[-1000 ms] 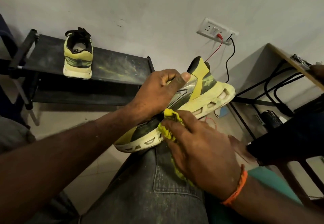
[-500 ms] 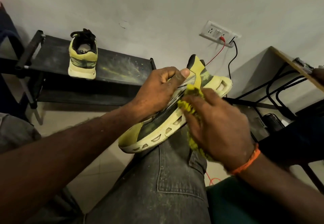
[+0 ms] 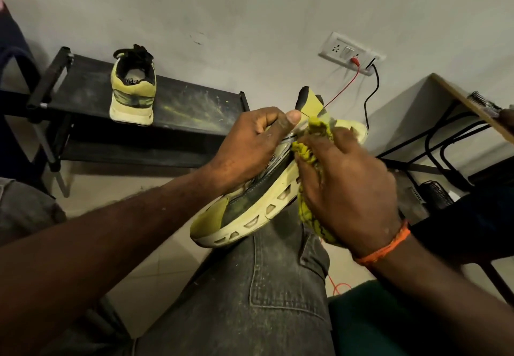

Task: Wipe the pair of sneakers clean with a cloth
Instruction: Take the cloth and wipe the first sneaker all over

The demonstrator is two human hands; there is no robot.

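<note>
A yellow-green sneaker (image 3: pixel 250 211) with a thick pale sole lies tilted on my knee, toe toward me and heel raised. My left hand (image 3: pixel 250 144) grips its upper from above, thumb pointing at the heel. My right hand (image 3: pixel 347 188) holds a yellow cloth (image 3: pixel 308 155) bunched against the shoe's side near the heel, and part of the cloth hangs down under the palm. The second sneaker (image 3: pixel 132 91) stands upright on the black rack, heel toward me.
A low black shoe rack (image 3: pixel 183 105) dusted with yellow stands against the wall at left. A wall socket (image 3: pixel 350 52) holds a red and a black cable. A wooden table (image 3: pixel 470 102) with black legs sits at right.
My right hand has slid the cloth along the shoe's side from the midsole up toward the heel. The left hand kept its grip, and the shoe tilted a little steeper.
</note>
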